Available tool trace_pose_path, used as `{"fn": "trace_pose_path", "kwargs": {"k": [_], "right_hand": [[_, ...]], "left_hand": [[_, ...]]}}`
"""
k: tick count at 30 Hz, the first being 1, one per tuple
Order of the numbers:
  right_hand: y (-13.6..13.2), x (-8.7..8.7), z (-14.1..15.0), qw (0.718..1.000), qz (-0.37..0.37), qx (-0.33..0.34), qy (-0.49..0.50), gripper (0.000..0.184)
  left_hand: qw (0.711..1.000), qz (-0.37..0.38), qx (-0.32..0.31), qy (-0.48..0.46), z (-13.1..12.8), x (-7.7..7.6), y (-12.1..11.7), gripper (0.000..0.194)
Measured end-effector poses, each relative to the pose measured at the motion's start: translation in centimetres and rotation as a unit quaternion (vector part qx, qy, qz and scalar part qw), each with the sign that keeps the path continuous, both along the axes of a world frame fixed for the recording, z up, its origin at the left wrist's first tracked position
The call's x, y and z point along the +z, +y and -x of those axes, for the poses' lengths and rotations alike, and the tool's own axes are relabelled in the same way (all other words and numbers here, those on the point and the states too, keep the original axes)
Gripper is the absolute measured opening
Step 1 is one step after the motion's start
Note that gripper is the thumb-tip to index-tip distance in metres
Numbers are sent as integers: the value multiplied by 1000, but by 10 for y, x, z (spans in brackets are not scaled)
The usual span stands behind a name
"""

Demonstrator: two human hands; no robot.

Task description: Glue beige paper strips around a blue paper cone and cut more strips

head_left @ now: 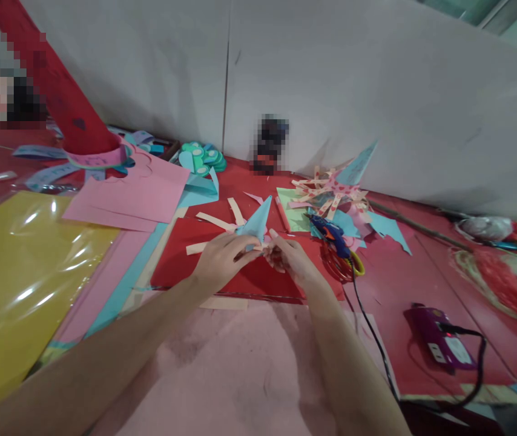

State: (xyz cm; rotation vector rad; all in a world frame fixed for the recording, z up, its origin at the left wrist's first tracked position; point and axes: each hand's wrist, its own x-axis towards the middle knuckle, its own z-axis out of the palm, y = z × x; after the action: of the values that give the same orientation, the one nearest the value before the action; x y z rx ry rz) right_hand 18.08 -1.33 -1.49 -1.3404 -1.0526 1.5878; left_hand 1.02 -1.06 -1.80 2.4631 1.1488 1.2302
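Note:
Both my hands meet over a red paper sheet (186,260) in the middle of the floor. My left hand (222,257) and my right hand (288,254) pinch the base of a light blue folded paper cone (257,223), whose tip points up and away. Their fingers are closed around it. Cream paper strips (215,221) lie just beyond the hands. A blue glue gun (331,235) with a black cord lies to the right of my right hand, beside red-and-yellow scissors (347,266).
A yellow sheet in plastic wrap (22,272) and pink paper sheets (135,197) lie to the left. A pile of pink and blue paper cuttings (335,194) sits at the back right. A purple device (440,342) with cable lies right. A white wall stands behind.

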Motion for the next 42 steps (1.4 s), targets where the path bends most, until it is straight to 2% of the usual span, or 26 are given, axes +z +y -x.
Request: {"fn": "trace_pose_path", "kwargs": {"k": [5, 8, 10, 13, 17, 20, 23, 31, 33, 37, 42], "right_hand": [[-2, 6, 3, 1000, 10, -10, 9, 44], [-1, 4, 2, 1000, -10, -8, 26, 37], [1, 2, -1, 999, -33, 2, 33, 34], [2, -1, -6, 997, -63, 4, 48, 31], [1, 0, -7, 995, -68, 10, 67, 30], [0, 0, -5, 996, -81, 14, 44, 29], [2, 1, -3, 995, -94, -7, 7, 28], [6, -5, -5, 988, -146, -57, -19, 24], [6, -6, -6, 984, -161, -64, -40, 23], [6, -7, -5, 979, -177, -60, -75, 22], [5, -6, -4, 976, -194, -34, -93, 20]], "left_hand": [[1000, -3, -6, 17, 1, 0, 1, 23], [999, 18, -20, 21, 1, -1, -1, 24], [998, 58, -28, 3, 1, -2, -2, 24], [988, 129, -34, -75, 2, 0, -2, 24], [978, 140, -50, -148, 2, 7, 1, 18], [961, 223, -73, -144, 0, 11, 2, 22], [943, 302, -69, -118, -4, 11, 1, 19], [918, 371, -84, -110, -6, 10, 1, 17], [919, 372, -84, -99, -5, 11, 1, 20], [942, 319, -73, -68, -4, 8, 3, 27], [954, 290, -46, -55, -5, 4, 5, 24]]}}
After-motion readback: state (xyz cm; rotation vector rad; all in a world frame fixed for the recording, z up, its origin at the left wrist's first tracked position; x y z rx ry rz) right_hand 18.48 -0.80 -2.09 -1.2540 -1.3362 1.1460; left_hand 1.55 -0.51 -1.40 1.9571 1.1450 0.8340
